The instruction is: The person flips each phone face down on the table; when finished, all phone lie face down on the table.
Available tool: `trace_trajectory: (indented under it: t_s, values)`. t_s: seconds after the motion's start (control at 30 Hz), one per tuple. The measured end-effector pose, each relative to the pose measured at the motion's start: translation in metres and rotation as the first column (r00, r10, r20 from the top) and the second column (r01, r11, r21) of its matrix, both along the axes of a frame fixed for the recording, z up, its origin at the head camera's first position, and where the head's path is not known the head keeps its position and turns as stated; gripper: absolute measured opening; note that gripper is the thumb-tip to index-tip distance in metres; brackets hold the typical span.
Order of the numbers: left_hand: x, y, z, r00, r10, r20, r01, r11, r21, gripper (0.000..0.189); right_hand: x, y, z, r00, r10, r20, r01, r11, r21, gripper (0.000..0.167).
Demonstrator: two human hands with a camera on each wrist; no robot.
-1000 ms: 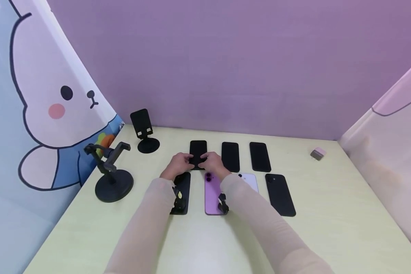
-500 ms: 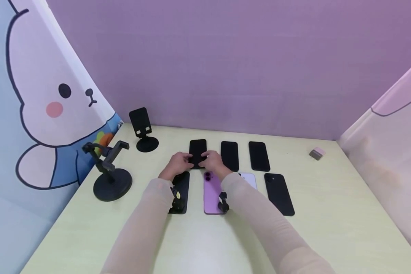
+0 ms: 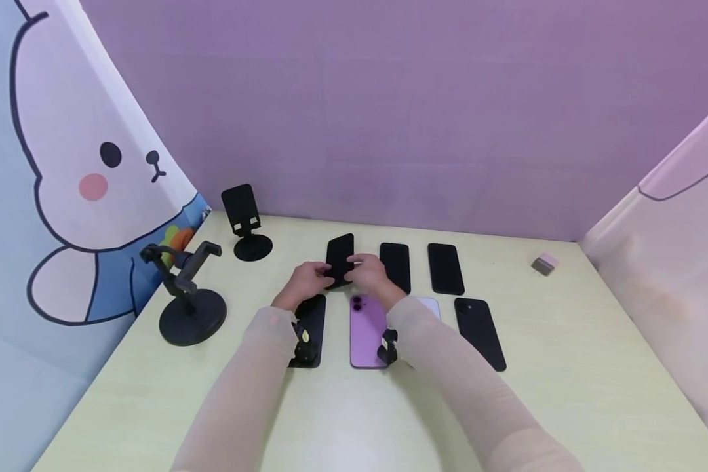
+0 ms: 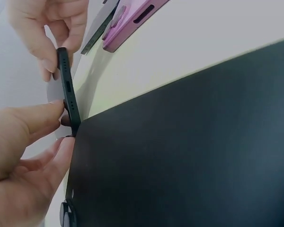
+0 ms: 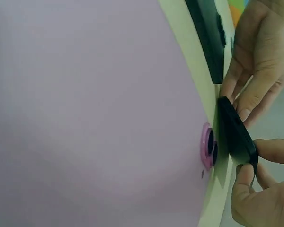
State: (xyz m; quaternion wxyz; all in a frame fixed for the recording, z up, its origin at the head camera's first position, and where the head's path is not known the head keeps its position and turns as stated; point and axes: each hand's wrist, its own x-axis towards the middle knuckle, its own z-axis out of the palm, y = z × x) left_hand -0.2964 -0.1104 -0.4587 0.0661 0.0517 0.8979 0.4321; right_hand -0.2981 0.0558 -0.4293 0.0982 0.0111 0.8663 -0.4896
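Head view: at the pale worktop's [image 3: 354, 426] far side, beyond the purple rectangular phone [image 3: 364, 334], my left grip [image 3: 307, 283] and right grip [image 3: 368, 272] pinch the thin black rectangular phone [image 3: 339, 254] by opposite edges, presumably for steadiness; its right edge tilts up. Left wrist view: both hold it narrowly. Right wrist view: I read no brand or writing.
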Motion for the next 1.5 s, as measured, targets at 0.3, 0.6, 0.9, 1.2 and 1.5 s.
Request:
trace_trajectory:
  t_s: [0.3,0.6,0.9,1.2,1.5]
  values:
    - [0.002,0.005,0.003,1.0,-0.006,-0.013,0.007,0.996,0.087,0.04,0.002,0.002,0.002,0.998,-0.03,-0.054,0.023,0.992,-0.121,0.041]
    - [0.007,0.011,0.008,1.0,-0.001,-0.027,0.006,0.984,0.18,0.037,0.009,0.006,0.002,0.997,-0.06,-0.052,0.043,0.96,-0.276,0.038]
    - [0.005,0.015,0.005,0.999,0.004,0.04,-0.019,0.921,0.39,0.037,0.008,0.004,0.001,0.996,-0.085,0.025,0.086,0.855,-0.511,0.033]
    - [0.005,0.017,0.005,0.985,0.029,0.173,-0.127,0.799,0.588,0.039,0.006,0.0,-0.003,0.996,-0.091,-0.007,0.073,0.843,-0.533,0.03]
    - [0.004,0.017,0.004,0.99,0.061,0.131,-0.131,0.76,0.636,0.04,0.007,0.002,-0.01,0.998,-0.035,-0.047,0.016,0.937,-0.349,0.029]
